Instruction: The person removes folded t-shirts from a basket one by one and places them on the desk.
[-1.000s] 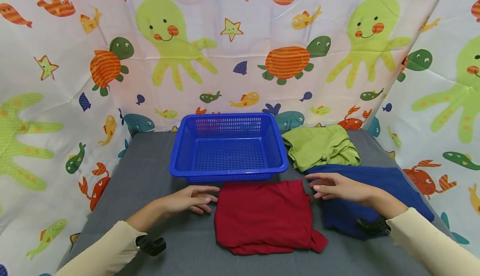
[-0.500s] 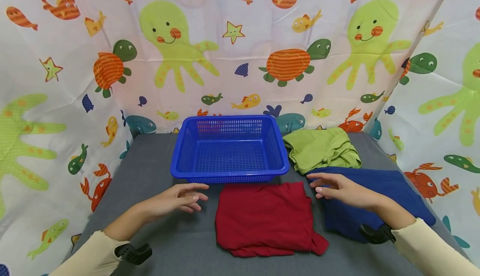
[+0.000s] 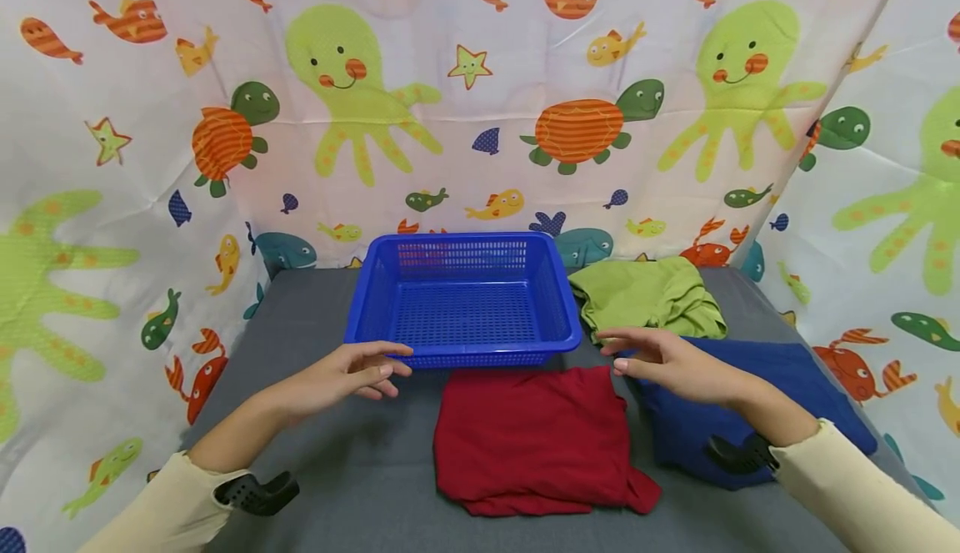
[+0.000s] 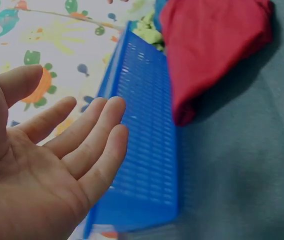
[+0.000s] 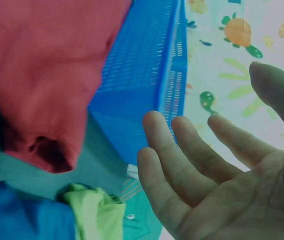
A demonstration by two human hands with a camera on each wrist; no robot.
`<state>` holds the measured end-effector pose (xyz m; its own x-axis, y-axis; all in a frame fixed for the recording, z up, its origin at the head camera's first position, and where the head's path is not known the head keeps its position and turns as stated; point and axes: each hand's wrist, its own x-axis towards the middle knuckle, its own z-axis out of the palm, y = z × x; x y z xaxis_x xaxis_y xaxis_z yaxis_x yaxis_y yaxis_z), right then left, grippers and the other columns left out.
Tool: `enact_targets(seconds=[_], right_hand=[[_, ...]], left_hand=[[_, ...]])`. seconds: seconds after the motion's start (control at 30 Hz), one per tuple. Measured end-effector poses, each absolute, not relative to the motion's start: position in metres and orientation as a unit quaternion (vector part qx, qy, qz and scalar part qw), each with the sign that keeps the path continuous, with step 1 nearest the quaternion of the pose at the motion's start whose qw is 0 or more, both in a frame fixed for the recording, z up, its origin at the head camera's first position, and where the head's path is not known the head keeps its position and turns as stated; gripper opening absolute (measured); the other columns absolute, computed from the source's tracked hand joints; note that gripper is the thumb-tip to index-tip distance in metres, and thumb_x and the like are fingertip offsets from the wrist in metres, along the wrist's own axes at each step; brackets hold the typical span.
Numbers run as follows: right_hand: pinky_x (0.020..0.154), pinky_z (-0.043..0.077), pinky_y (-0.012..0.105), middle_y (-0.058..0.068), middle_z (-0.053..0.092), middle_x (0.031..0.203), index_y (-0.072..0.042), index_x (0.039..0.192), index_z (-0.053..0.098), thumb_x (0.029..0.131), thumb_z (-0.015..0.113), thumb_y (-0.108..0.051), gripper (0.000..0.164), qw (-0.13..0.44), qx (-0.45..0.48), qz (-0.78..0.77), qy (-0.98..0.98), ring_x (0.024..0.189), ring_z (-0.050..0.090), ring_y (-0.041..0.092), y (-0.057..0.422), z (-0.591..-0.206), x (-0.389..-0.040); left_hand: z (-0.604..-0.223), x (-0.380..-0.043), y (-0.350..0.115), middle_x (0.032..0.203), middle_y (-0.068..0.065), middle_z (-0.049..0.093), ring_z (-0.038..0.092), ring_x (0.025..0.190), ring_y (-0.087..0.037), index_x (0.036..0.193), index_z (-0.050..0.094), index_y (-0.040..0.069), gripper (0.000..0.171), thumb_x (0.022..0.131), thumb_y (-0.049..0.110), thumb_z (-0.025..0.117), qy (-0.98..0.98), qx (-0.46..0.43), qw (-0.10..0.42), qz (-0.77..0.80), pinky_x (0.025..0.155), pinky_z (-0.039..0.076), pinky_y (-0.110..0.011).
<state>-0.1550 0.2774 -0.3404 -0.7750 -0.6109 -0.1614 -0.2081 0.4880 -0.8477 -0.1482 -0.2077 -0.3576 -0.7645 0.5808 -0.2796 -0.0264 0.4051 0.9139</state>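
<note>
A folded red garment [image 3: 532, 444] lies on the grey table, in front of a blue plastic basket [image 3: 463, 349] with perforated walls. My left hand [image 3: 330, 382] hovers left of the garment, its fingertips level with the basket's front left corner. Its fingers [image 4: 102, 145] are loosely bent, and the palm holds nothing. On the other side, my right hand [image 3: 671, 361] is raised over the edge of a folded blue cloth [image 3: 765, 369]. The right wrist view shows its fingers [image 5: 169, 155] relaxed and spread, apart from the basket and the red garment.
A crumpled lime green cloth [image 3: 652, 299] lies right of the basket, behind the blue cloth. A curtain printed with sea animals [image 3: 465, 136] encloses the table [image 3: 300, 311] at the back and both sides. The basket's inside shows only its bare mesh floor.
My left hand has drawn away to the left from the red garment and risen toward the basket's front corner. The right hand has lifted slightly. Garment, cloths and basket have stayed in place.
</note>
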Motion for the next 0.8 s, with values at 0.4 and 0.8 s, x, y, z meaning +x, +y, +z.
enact_targets(seconds=[0.4, 0.8], right_hand=[[0.094, 0.057, 0.030, 0.028, 0.056, 0.141, -0.002, 0.151, 0.044, 0.105, 0.056, -0.020, 0.051, 0.172, -0.257, -0.452, 0.837, 0.115, 0.068, 0.020, 0.249, -0.337, -0.179], [0.083, 0.056, 0.024, 0.028, 0.060, 0.133, 0.001, 0.149, 0.045, 0.104, 0.057, -0.016, 0.050, 0.128, -0.243, -0.465, 0.842, 0.110, 0.068, 0.038, 0.226, -0.347, -0.201]], left_hand=[[-0.348, -0.168, -0.197, 0.131, -0.020, 0.065, 0.069, 0.111, -0.036, 0.144, 0.051, 0.006, 0.043, 0.107, 0.028, 0.050, 0.823, 0.177, 0.169, 0.513, 0.095, 0.057, -0.037], [-0.354, -0.191, -0.179, 0.128, -0.019, 0.067, 0.069, 0.101, -0.021, 0.140, 0.055, 0.005, 0.037, 0.107, 0.021, 0.052, 0.839, 0.178, 0.113, 0.501, 0.096, 0.057, -0.047]])
